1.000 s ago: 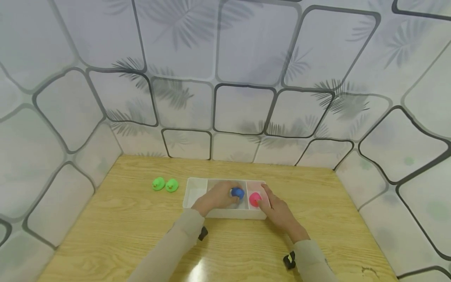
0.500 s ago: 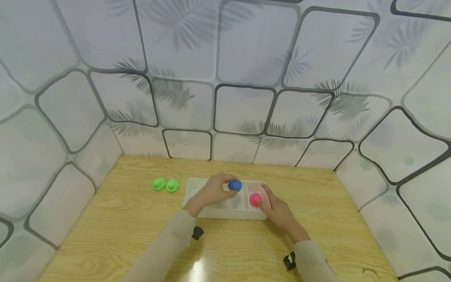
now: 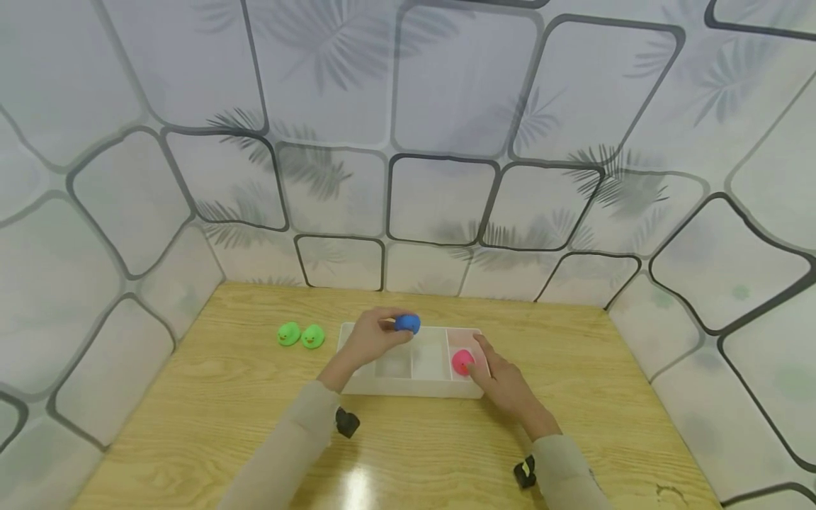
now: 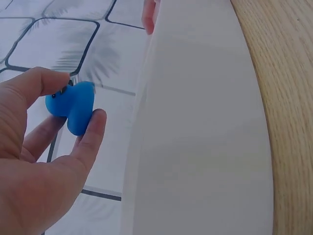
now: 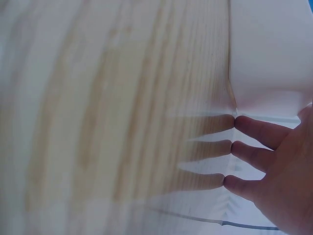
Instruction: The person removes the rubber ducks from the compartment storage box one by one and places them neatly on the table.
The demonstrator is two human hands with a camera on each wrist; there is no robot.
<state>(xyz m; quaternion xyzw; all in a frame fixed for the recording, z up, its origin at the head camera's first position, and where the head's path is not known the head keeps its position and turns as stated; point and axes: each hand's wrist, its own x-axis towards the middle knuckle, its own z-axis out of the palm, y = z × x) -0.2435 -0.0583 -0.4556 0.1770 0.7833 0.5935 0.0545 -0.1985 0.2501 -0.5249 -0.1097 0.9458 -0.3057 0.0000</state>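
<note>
L hand [image 3: 370, 338] pinches blue toy duck [image 4: 77, 108], prob. light/soft, best held mid-body; R hand [image 3: 506, 386], straight-fingered, on divided tray [image 3: 408, 387] at 3 o'clock.

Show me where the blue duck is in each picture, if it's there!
Head: the blue duck is just below the middle, in the left hand, by the tray's far edge.
Left wrist: on the left side, pinched in the fingers.
Right wrist: I can't tell; only a speck of blue shows in the top right corner.
Landmark in all three: the tray, low middle, then right of the blue duck, then top right.
</note>
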